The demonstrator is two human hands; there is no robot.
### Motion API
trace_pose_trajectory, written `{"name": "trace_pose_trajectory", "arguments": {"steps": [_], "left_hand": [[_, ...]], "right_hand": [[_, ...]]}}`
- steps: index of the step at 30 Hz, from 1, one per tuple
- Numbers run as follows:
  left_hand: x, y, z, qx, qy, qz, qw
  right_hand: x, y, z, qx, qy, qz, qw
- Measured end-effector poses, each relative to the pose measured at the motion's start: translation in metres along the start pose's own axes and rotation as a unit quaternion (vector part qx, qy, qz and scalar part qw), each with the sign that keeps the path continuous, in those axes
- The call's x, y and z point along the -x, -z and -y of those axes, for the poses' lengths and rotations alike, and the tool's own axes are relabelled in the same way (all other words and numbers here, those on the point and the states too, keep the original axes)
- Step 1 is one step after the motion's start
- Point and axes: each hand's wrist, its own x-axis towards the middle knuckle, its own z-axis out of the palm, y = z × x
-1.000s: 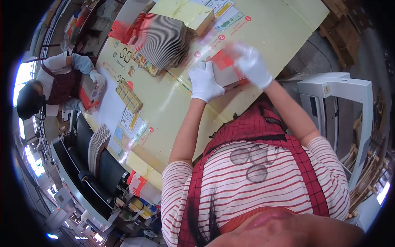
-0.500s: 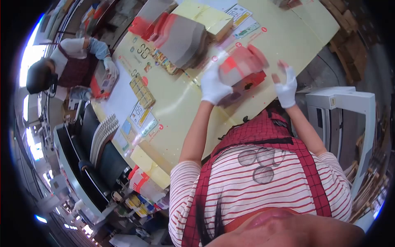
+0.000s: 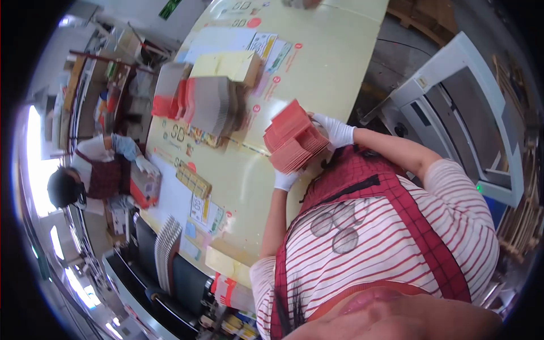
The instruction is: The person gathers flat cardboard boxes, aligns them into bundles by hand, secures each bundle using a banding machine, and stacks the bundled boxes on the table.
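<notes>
A stack of red cards is held up close to my apron, its many thin edges showing. My left hand, in a white glove, grips the stack from below at its near left end. White-gloved too, my right hand wraps round the stack's right side, its fingertips partly hidden. Left of the stack, a fanned row of grey and red cards lies on the pale yellow table. A gold block of small packs lies nearer the left edge.
A yellow box sits behind the fanned cards. At the left, a co-worker in white gloves handles a red and grey stack. A black conveyor carries grey pieces at the lower left. A grey machine frame stands at the right.
The stack has been turned so its red edges face up. My right hand, apart from it half a second ago, now holds its right side. The whole view has rotated.
</notes>
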Motion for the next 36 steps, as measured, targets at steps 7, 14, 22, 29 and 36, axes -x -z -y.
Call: {"name": "trace_pose_trajectory", "arguments": {"steps": [7, 14, 22, 29, 36], "left_hand": [[-0.026, -0.040, -0.121, 0.197, 0.118, 0.066, 0.971], [-0.085, -0.135, -0.256, 0.304, 0.143, 0.338, 0.879], [-0.069, -0.293, -0.288, 0.277, 0.207, 0.553, 0.758], [-0.139, -0.354, -0.335, 0.327, 0.168, 0.432, 0.824], [-0.230, -0.371, -0.255, 0.271, 0.179, 0.314, 0.892]], "right_hand": [[0.083, 0.088, 0.070, -0.128, -0.091, -0.093, 0.983], [0.231, 0.124, 0.091, -0.331, -0.128, -0.442, 0.823], [0.396, 0.052, 0.081, -0.536, -0.208, -0.691, 0.438], [0.379, 0.155, 0.043, -0.484, -0.148, -0.737, 0.448], [0.306, 0.159, -0.011, -0.310, -0.265, -0.765, 0.498]]}}
